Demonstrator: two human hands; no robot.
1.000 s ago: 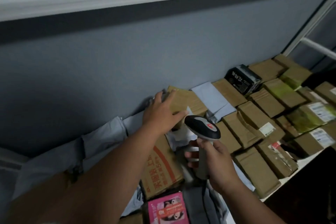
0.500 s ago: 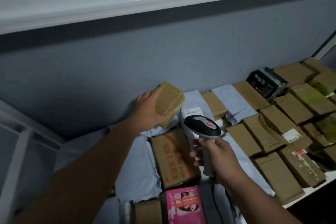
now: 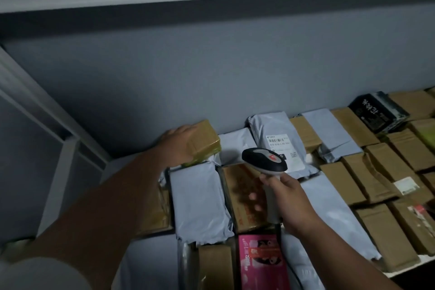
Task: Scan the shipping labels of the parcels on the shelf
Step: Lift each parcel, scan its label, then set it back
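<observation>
Small brown parcel (image 3: 204, 142) sits at the shelf's (image 3: 404, 272) back edge against the wall, left hand (image 3: 177, 146) gripping it. Right hand (image 3: 286, 197) clutches the scanner (image 3: 264, 160), just before a grey mailer's label (image 3: 281, 152). Parcels packed tight, hardly any room.

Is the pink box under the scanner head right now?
No, the scanner head hangs over a grey mailer's label; the pink box lies nearer.

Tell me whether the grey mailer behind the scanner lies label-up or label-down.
Label-up: the grey mailer lies flat with its white shipping label facing upward, barcode showing, partly hidden by the scanner.
</observation>
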